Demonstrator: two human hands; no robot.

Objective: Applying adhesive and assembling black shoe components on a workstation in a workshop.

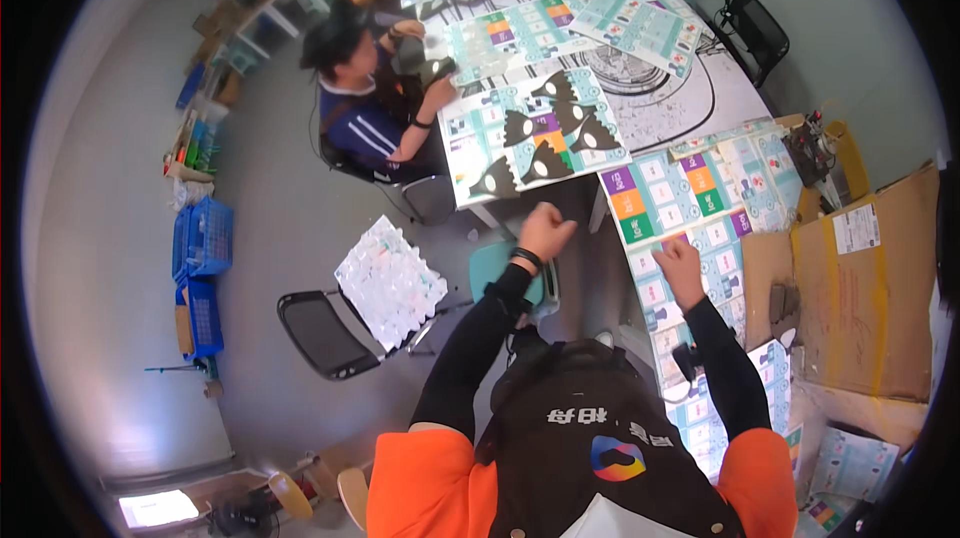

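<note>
You have one view only: a fisheye camera on your head, looking steeply down over your own chest and forearms. It faces forward across the desk (690, 88), with the floor to your left. Your hands sit near mid-frame; straight edges bend at the dark rim.

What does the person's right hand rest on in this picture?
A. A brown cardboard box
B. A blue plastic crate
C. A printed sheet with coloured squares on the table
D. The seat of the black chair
C: the right hand lies flat on the printed sheet with its purple, orange and green squares, while the left hand is closed in the air beside the table edge, holding nothing visible.
</note>
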